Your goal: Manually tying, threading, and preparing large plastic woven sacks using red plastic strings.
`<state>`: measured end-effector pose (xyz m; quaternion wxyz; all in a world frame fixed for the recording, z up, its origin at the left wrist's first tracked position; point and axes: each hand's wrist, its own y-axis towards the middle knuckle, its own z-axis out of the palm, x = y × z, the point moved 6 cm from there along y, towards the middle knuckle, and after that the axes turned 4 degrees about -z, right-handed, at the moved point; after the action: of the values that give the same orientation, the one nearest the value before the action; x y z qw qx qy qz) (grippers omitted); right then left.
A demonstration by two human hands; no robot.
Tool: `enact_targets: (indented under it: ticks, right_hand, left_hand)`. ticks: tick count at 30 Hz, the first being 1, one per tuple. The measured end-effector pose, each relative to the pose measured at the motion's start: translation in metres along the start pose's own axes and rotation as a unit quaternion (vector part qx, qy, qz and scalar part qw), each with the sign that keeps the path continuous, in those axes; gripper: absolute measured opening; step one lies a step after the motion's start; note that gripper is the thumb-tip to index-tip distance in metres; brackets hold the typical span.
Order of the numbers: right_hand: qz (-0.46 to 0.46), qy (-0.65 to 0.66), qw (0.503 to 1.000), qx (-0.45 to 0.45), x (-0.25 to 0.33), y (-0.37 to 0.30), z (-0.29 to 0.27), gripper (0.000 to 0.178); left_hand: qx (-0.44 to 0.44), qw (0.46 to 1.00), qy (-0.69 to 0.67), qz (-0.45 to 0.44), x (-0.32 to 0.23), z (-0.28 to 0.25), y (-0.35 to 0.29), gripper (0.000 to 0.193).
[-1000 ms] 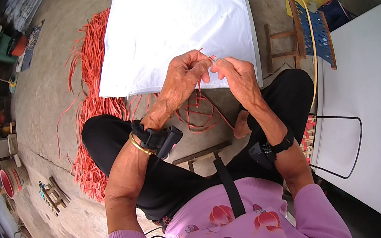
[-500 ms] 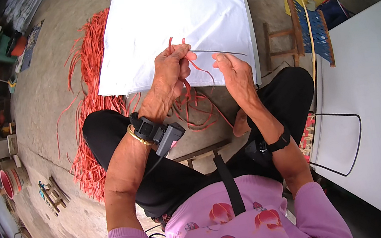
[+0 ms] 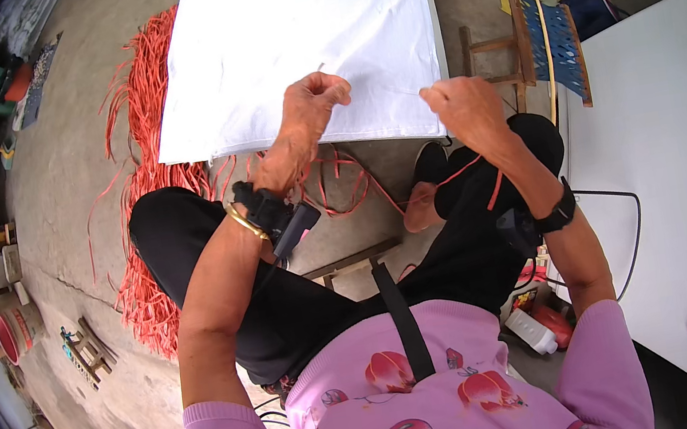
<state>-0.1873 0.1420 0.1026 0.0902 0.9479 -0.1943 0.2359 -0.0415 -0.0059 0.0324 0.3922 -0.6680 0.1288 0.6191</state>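
My left hand [image 3: 315,102] is closed in a pinch above the near part of a white sheet-covered surface [image 3: 288,34]. A small thin tip stands up behind its fingers, too small to name. To the right, my right hand [image 3: 464,110] is also closed, just off the sheet's right edge. A faint thin line reaches left from its fingertips. Beneath that hand a red strip [image 3: 496,188] hangs down over my right knee, its upper part hidden by the hand and forearm. More red strips [image 3: 349,206] loop on the floor between my legs.
A large heap of red strips [image 3: 152,110] lies left of the sheet. On the right are a wooden chair with blue webbing [image 3: 552,47] and a long white panel [image 3: 661,119]. A low wooden bar [image 3: 351,260] crosses between my legs. Buckets [image 3: 16,329] stand at far left.
My hands have moved apart, the right one rightward and nearer me. The thin dark rod and red strips at my left fingers no longer show. A red strip now hangs beneath my right hand.
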Motion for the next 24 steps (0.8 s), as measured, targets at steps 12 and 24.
enact_targets:
  ticks: [12,24]
  right_hand:
    - [0.1,-0.139,0.982,0.073,-0.065,0.004,0.071,0.037]
    - [0.119,-0.076,0.99,0.027,-0.03,0.008,0.038,0.038]
  left_hand:
    - [-0.025,0.85,0.491,0.19,0.034,0.037,-0.007,0.023]
    - [-0.005,0.852,0.48,0.209,0.019,0.032,0.008,0.01]
